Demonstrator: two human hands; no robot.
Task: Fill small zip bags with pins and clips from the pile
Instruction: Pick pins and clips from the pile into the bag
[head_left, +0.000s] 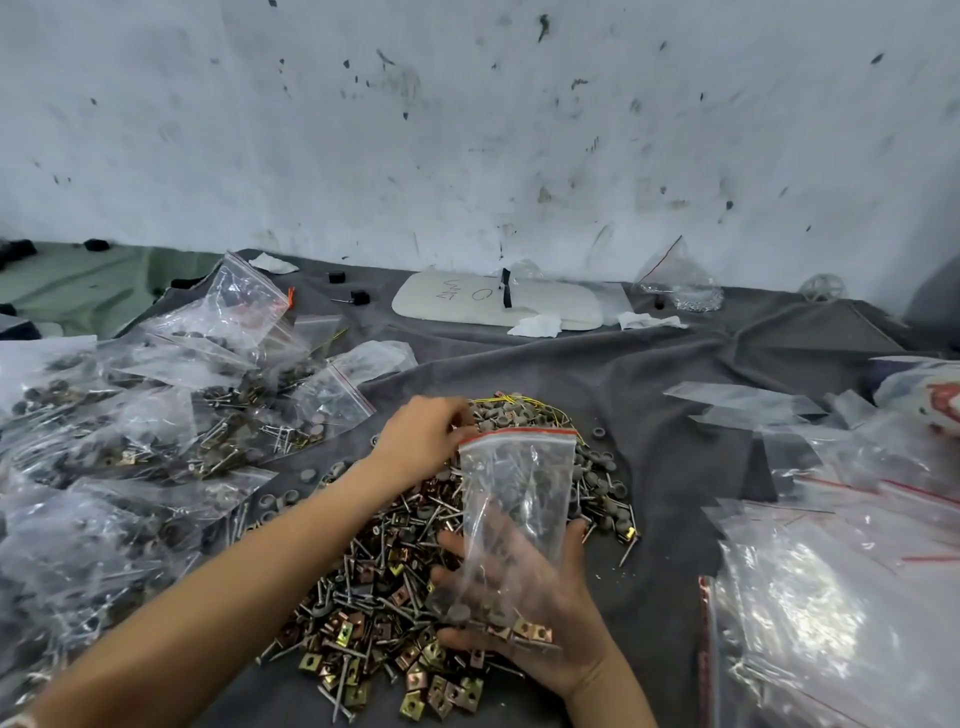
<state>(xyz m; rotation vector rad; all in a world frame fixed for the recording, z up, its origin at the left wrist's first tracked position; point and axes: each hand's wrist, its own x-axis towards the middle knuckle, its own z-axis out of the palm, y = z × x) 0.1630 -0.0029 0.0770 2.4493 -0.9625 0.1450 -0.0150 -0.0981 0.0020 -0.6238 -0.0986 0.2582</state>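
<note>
Over the pile — zip bag upright in right hand

The left arm extends bare from the lower left corner diagonally forward. The left hand is back-up with fingers bunched and curled downward; the fingertips are blurred, so whether they pinch anything cannot be told. The right forearm enters at the bottom edge, with the right hand palm-up, fingers and thumb curled round the lower half of an upright zip bag.
</note>
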